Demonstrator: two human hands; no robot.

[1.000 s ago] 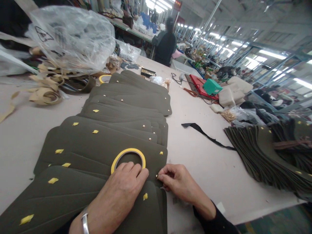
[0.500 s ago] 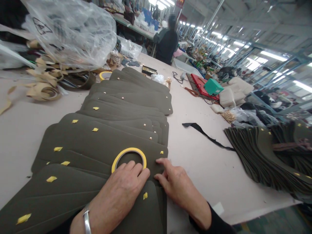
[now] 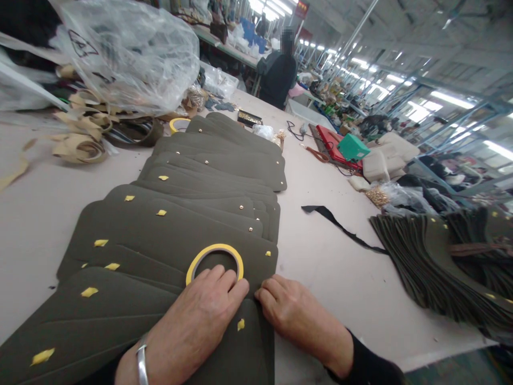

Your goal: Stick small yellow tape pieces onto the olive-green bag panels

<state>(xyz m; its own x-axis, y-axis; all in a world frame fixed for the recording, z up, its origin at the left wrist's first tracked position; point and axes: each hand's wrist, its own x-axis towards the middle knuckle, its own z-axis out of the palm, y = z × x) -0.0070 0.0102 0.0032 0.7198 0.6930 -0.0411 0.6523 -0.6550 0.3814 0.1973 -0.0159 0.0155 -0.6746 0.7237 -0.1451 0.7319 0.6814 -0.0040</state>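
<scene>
On the near panels [image 3: 168,251], I'm pressing my left hand [image 3: 204,310] flat on the tape roll [image 3: 214,262], right hand [image 3: 288,307] flat, grasping nothing; the overlapped stack might slide.

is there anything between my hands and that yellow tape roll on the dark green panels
Nothing visible. The left hand lies on the ring-shaped yellow tape roll, fingers over its near edge. The right hand rests beside it on the olive-green fabric panel, with only bare panel between them.

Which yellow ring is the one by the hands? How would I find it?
Find the long row of dark green panels down the table. The yellow tape roll lies flat on the nearest panels, under the left hand fingertips. Another tape roll sits far off, near the plastic bag.
</scene>
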